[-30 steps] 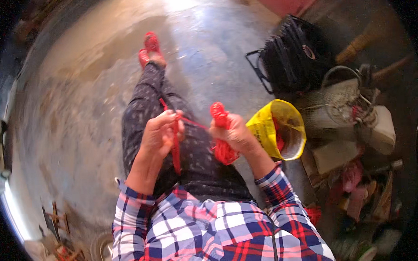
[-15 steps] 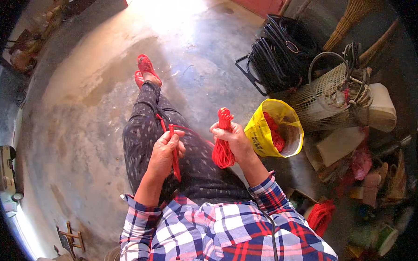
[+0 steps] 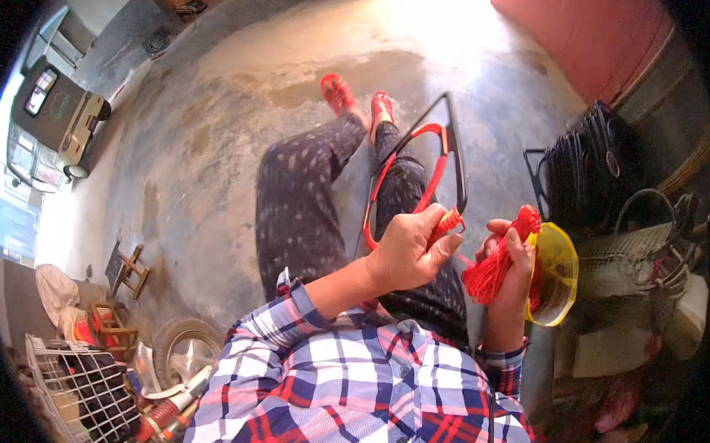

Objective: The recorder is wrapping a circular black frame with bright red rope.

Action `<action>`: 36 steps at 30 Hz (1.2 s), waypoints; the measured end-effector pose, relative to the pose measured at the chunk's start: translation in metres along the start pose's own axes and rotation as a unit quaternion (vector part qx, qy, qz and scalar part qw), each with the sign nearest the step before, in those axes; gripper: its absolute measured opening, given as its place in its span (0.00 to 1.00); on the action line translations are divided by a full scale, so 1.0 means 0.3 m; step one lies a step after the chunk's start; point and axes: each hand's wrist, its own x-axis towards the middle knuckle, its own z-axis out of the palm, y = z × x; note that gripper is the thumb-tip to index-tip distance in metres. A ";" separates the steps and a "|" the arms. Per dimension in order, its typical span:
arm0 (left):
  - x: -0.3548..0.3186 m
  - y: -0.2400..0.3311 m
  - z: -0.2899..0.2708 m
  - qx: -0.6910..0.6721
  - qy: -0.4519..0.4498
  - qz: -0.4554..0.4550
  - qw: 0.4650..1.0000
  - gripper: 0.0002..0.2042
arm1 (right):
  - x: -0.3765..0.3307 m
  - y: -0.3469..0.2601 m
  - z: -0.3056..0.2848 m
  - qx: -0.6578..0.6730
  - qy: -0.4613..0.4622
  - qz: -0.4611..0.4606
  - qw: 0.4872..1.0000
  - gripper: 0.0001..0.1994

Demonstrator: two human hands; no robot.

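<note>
One view only, from the head, so no second view shares the scene. The camera sits above the seated person and looks steeply down over the plaid shirt (image 3: 363, 388), which fills the lower edge at 6 o'clock and lies nearest the lens. The view faces forward along the outstretched legs, whose red sandals (image 3: 359, 101) lie toward 12 o'clock. The left hand (image 3: 409, 251) and right hand (image 3: 505, 256) sit close under the lens, just right of centre. The concrete floor (image 3: 215, 160) spreads from 9 to 12 o'clock, farther off. Fisheye bending curves the rim, where stacked black frames (image 3: 591, 172) stand at 2 o'clock.
</note>
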 end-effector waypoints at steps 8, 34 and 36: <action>0.036 0.107 -0.018 0.296 -0.068 0.232 0.924 0.10 | -0.049 -0.019 0.072 0.087 0.048 -0.124 0.987 0.28; -0.220 0.078 -0.103 0.145 -0.216 -0.050 0.964 0.21 | -0.025 0.042 0.083 -0.203 -0.106 0.066 0.971 0.19; -0.220 0.063 -0.105 0.128 -0.225 -0.055 0.964 0.21 | -0.020 0.038 0.094 -0.258 -0.120 0.048 0.958 0.18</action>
